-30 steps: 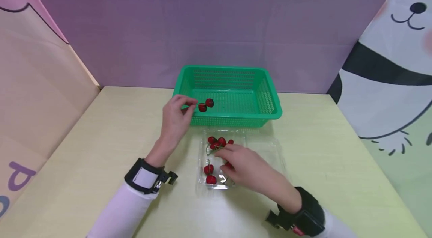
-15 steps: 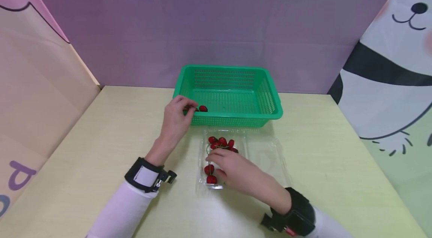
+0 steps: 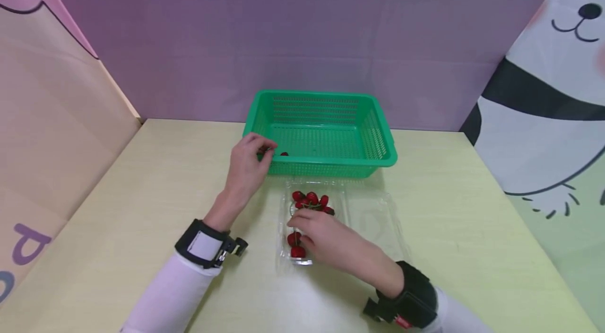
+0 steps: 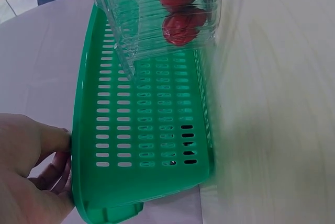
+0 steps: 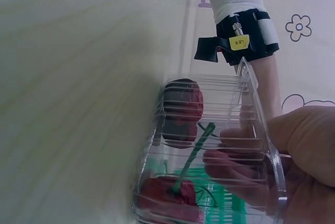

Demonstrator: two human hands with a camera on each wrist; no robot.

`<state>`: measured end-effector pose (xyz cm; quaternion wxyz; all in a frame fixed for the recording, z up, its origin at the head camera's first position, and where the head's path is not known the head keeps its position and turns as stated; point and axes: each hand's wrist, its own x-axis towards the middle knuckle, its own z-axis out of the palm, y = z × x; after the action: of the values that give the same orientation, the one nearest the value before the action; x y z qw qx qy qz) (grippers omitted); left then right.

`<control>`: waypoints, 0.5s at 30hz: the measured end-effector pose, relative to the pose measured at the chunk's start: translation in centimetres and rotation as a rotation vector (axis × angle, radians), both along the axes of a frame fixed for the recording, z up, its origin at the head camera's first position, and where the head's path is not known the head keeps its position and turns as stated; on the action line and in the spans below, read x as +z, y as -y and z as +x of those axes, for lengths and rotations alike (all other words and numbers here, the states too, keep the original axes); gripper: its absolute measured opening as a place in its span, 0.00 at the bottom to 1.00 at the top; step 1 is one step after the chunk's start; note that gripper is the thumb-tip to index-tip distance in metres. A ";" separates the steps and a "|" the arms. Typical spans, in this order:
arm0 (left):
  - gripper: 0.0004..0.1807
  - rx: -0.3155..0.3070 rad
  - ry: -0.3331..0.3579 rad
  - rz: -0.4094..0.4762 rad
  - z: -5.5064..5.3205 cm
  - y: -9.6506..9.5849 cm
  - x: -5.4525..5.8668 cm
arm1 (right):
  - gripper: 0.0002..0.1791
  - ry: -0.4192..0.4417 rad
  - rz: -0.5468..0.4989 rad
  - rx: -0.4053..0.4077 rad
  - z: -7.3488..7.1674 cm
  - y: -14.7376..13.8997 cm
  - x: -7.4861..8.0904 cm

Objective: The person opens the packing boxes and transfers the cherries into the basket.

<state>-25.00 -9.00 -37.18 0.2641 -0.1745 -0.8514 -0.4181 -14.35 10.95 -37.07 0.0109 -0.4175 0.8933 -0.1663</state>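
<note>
My left hand (image 3: 247,162) is at the front left rim of the green plastic basket (image 3: 331,160). In the left wrist view its fingertips are hidden behind the rim. One dark red cherry (image 3: 284,154) shows just above the basket's front edge, slightly apart from the fingers. My right hand (image 3: 328,236) reaches into the clear plastic clamshell box (image 3: 342,196), fingertips by the stems of two cherries (image 3: 295,245). Whether it pinches a stem cannot be made out. More cherries (image 3: 312,198) with green stems lie at the box's back. In the right wrist view, fingers (image 5: 235,174) show through the clear wall.
The box's clear lid (image 3: 373,222) lies opened flat to the right. A pale wooden table (image 3: 142,191) carries everything, with a purple backdrop (image 3: 302,33) behind the basket and printed panels on both sides. Each wrist wears a black camera strap.
The pair of cherries held by my left hand has gone down into the basket, mostly behind its front wall. My right hand has moved left towards the two front cherries in the box.
</note>
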 end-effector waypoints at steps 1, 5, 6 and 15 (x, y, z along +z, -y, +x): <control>0.06 0.001 0.003 -0.001 0.0 0.0 0.0 | 0.14 0.002 0.003 -0.005 0.0 0.0 0.0; 0.06 -0.001 0.013 -0.003 0.1 0.0 0.0 | 0.13 0.012 0.001 -0.024 0.1 0.0 0.1; 0.07 -0.002 0.014 -0.002 0.1 0.0 0.0 | 0.13 0.013 -0.003 -0.029 0.1 0.0 0.1; 0.08 0.003 -0.031 -0.003 0.1 0.0 0.1 | 0.08 0.024 -0.049 -0.055 -0.1 -0.1 0.1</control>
<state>-24.91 -8.98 -37.09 0.2777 -0.1804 -0.8480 -0.4138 -14.42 11.05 -36.96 0.0068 -0.3909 0.8999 -0.1932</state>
